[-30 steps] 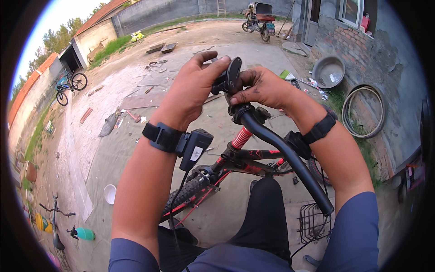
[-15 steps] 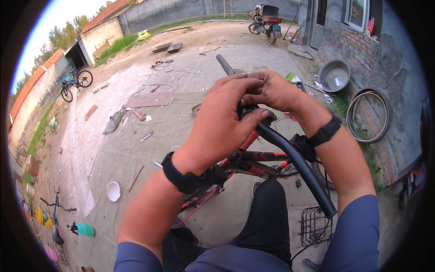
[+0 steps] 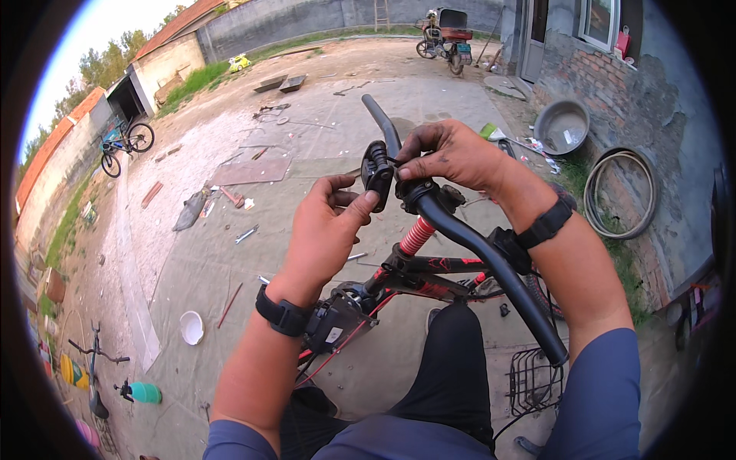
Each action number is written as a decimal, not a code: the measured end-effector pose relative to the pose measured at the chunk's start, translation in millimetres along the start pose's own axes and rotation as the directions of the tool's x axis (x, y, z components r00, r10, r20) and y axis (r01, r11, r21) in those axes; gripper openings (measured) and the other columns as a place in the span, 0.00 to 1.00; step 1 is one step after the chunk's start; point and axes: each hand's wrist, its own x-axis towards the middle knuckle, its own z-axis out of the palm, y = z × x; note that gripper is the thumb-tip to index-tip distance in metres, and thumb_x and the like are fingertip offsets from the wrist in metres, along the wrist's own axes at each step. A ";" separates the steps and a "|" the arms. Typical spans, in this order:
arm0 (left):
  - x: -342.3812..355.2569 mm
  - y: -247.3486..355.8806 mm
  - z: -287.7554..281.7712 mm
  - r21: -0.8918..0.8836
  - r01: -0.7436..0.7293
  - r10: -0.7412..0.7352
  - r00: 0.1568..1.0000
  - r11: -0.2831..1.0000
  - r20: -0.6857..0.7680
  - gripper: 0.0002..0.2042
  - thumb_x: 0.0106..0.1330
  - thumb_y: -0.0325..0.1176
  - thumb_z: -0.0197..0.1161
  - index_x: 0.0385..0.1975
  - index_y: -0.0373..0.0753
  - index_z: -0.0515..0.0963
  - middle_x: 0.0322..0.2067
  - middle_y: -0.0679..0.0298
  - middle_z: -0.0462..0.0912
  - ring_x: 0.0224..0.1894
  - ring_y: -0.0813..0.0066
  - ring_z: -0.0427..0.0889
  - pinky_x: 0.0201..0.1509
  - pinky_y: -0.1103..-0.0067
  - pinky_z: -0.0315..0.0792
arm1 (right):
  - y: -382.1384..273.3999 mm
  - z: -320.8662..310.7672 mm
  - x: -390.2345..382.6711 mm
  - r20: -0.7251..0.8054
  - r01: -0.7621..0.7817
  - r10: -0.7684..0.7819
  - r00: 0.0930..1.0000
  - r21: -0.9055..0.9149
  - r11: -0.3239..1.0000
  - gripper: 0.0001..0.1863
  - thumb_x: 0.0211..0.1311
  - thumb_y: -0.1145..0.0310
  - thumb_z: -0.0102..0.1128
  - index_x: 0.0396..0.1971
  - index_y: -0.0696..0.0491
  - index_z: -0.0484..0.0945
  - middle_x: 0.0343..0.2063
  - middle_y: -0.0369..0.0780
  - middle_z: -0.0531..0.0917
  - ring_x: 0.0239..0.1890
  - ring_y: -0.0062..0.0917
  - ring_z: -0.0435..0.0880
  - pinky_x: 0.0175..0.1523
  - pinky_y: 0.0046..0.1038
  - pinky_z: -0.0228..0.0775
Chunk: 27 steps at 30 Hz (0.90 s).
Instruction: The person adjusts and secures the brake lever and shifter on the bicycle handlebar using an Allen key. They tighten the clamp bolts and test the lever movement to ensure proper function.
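My left hand (image 3: 326,222) grips a black oblong bike fitting (image 3: 376,178) between thumb and fingers, holding it upright just left of the handlebar stem. Ribbed detail shows on its upper part; its exact kind is unclear. My right hand (image 3: 454,157) is closed in a pinch beside the fitting, above the stem clamp (image 3: 418,192), and a thin dark piece shows at its fingertips. The black handlebar (image 3: 491,257) runs from far left to near right beneath my hands. Below it are the red spring (image 3: 416,236) and the black-and-red bike frame (image 3: 437,264).
A black wire basket (image 3: 534,383) lies by my leg. Wrenches (image 3: 247,234), a white bowl (image 3: 192,328) and a hammer (image 3: 232,196) are on the ground at left. A grey basin (image 3: 562,126) and a tyre (image 3: 622,193) rest by the brick wall. A three-wheeler (image 3: 448,42) stands behind.
My left hand has moved left and down, away from my right hand, bringing the black fitting into view left of the stem. My right hand stays near the stem, its fingers now pinched.
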 end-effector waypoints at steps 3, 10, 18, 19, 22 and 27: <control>11.0 -4.0 -4.7 -0.223 0.094 -0.082 0.995 0.970 0.061 0.27 0.74 0.39 0.70 0.64 0.28 0.70 0.49 0.55 0.86 0.46 0.68 0.89 0.42 0.78 0.81 | -1.5 2.1 1.0 -0.012 -0.009 0.009 1.000 0.004 1.000 0.11 0.59 0.77 0.78 0.41 0.60 0.87 0.35 0.38 0.90 0.39 0.21 0.89 0.50 0.24 0.82; 47.5 10.4 -19.6 -0.621 0.141 -0.013 0.979 0.771 0.205 0.25 0.73 0.27 0.59 0.68 0.27 0.64 0.52 0.46 0.84 0.48 0.58 0.89 0.57 0.68 0.83 | -0.2 1.4 1.6 0.007 0.006 -0.006 1.000 0.004 1.000 0.11 0.59 0.77 0.78 0.40 0.60 0.88 0.35 0.38 0.90 0.39 0.21 0.89 0.49 0.25 0.81; 75.2 46.8 12.3 -0.314 -0.190 0.242 0.960 0.930 0.138 0.40 0.66 0.37 0.76 0.70 0.21 0.62 0.60 0.41 0.79 0.57 0.59 0.84 0.61 0.72 0.79 | 2.6 -0.9 0.7 -0.004 0.030 -0.030 1.000 -0.084 0.996 0.11 0.60 0.75 0.79 0.41 0.59 0.89 0.36 0.37 0.91 0.39 0.21 0.88 0.50 0.26 0.82; 76.0 47.5 14.9 -0.244 -0.246 0.284 0.949 0.938 0.135 0.44 0.64 0.38 0.78 0.71 0.19 0.60 0.61 0.37 0.77 0.59 0.55 0.83 0.63 0.72 0.78 | 3.7 -0.6 0.3 -0.015 0.029 -0.031 0.999 -0.097 0.995 0.11 0.60 0.75 0.78 0.42 0.59 0.88 0.36 0.37 0.91 0.39 0.20 0.89 0.50 0.26 0.82; 76.3 50.0 20.0 -0.188 -0.261 0.290 0.946 0.947 0.146 0.40 0.63 0.31 0.77 0.71 0.22 0.62 0.64 0.42 0.76 0.60 0.61 0.82 0.64 0.72 0.78 | 2.6 0.7 -1.9 -0.019 0.011 -0.012 1.000 -0.065 0.998 0.12 0.60 0.75 0.78 0.43 0.58 0.88 0.37 0.37 0.91 0.40 0.20 0.89 0.50 0.26 0.82; 71.5 51.1 23.2 -0.020 -0.400 0.398 0.903 0.916 0.161 0.38 0.63 0.28 0.75 0.71 0.25 0.64 0.64 0.43 0.77 0.61 0.62 0.82 0.66 0.72 0.77 | -1.8 2.1 -4.1 -0.015 -0.040 0.039 0.999 -0.045 0.998 0.12 0.60 0.75 0.78 0.44 0.58 0.88 0.37 0.36 0.91 0.41 0.20 0.89 0.51 0.28 0.83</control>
